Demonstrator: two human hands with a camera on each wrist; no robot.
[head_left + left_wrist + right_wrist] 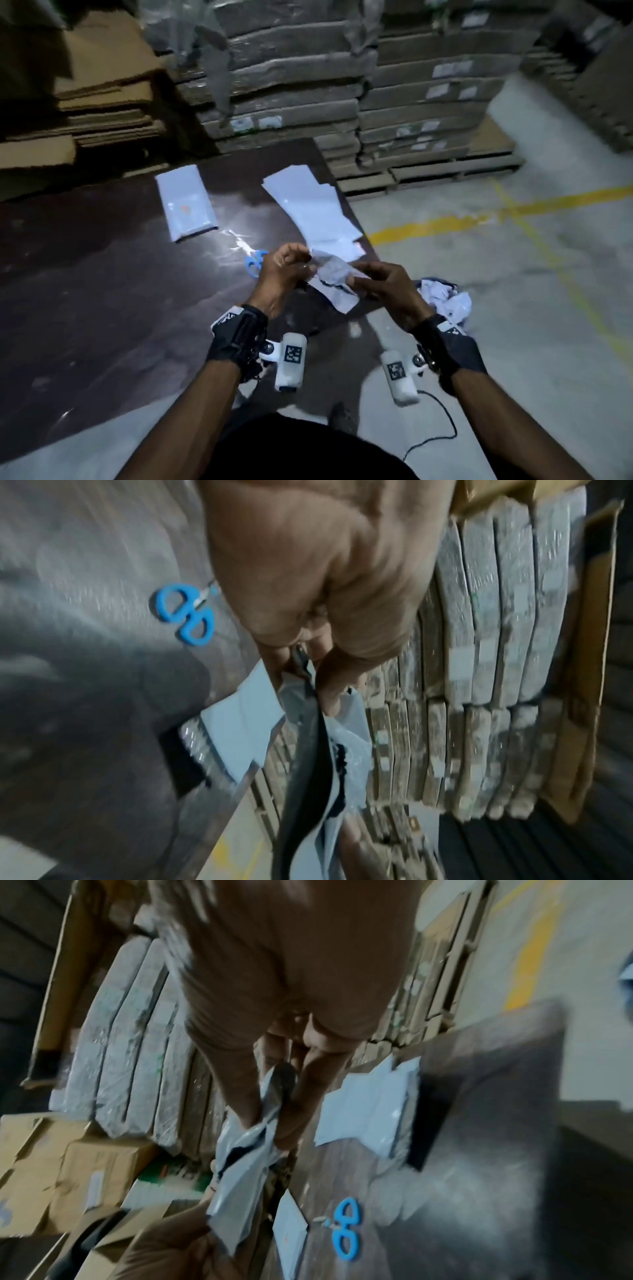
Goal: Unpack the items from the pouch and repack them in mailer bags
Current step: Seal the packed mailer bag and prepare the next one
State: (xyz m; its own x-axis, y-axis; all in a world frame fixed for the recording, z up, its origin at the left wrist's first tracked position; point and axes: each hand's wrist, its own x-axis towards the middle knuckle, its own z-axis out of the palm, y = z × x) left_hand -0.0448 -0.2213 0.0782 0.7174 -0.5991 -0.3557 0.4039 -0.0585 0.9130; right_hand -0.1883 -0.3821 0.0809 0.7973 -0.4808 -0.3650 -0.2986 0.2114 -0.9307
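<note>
A crumpled grey-white pouch (pixel 334 275) hangs between both hands above the dark board (pixel 102 274). My left hand (pixel 304 264) pinches its left edge, and the left wrist view shows thumb and fingers closed on the pouch (pixel 318 750), whose black inside shows. My right hand (pixel 356 278) pinches the other edge; in the right wrist view the pouch (pixel 246 1158) gapes below the fingers (pixel 291 1118). A fanned stack of flat white mailer bags (pixel 308 209) lies just beyond the hands. One filled mailer bag (pixel 186 202) lies further left.
Blue-handled scissors (pixel 255 263) lie on the board beside my left hand. A heap of crumpled pouches (pixel 445 298) sits on the concrete floor to the right. Wrapped cardboard bundles (pixel 291 85) are stacked behind the board, flat cartons (pixel 85 102) at far left.
</note>
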